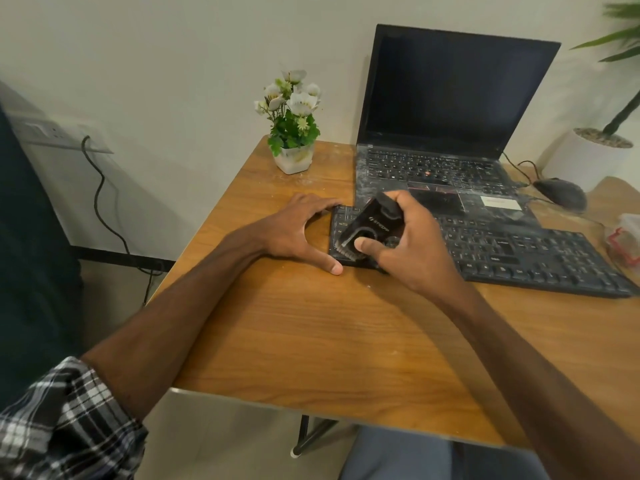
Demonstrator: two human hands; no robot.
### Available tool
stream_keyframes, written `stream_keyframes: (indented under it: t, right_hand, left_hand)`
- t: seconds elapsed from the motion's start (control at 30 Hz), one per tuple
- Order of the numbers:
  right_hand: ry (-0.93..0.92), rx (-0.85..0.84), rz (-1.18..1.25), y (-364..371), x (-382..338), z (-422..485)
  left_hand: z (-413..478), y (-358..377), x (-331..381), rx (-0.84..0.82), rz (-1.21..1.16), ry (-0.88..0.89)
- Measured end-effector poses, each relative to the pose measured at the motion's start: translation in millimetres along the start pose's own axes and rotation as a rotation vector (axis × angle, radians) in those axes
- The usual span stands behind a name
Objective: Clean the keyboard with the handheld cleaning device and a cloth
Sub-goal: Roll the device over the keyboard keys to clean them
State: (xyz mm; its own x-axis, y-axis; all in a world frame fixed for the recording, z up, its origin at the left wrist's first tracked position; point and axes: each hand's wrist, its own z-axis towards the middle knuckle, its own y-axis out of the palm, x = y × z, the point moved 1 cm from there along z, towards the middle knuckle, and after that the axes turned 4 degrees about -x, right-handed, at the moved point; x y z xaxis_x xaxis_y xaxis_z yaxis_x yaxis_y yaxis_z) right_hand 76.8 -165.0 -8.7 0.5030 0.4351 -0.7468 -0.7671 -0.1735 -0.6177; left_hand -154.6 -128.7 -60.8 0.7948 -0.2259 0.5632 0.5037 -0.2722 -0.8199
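A black keyboard lies across the right half of the wooden table. My right hand grips a black handheld cleaning device, with its brush end down on the keys at the keyboard's left end. My left hand spans the keyboard's left edge, fingers at the far corner and thumb at the near corner. No cloth shows in view.
An open black laptop with a dusty deck stands behind the keyboard. A small pot of white flowers is at the back of the table. A black mouse and a clear packet lie at the right. A cable hangs at the left wall.
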Motion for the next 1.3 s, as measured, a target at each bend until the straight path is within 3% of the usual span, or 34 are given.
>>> stream_keyframes:
  t: [0.17,0.33,0.77,0.93,1.3]
  right_hand:
    - [0.029,0.037,-0.078,-34.0,3.4,-0.5]
    - [0.021,-0.054,-0.163,-37.7,5.9,-6.6]
    - [-0.108,-0.068,-0.096,22.0,-9.3,11.3]
    - [-0.052,0.045,-0.011,0.8,-15.4,29.8]
    - [-0.175,-0.23,-0.228,11.1,-16.9,18.7]
  left_hand:
    - [1.2,-0.6,-1.3,-0.009,-0.01,-0.004]
    - [0.2,-1.3,3.4,-0.011,-0.006,-0.009]
    - [0.6,0.0,1.7,0.006,0.006,0.044]
    - [0.9,-0.9,1.8,-0.006,0.018,0.019]
    - [3.4,1.3,-3.4,0.002,0.041,0.008]
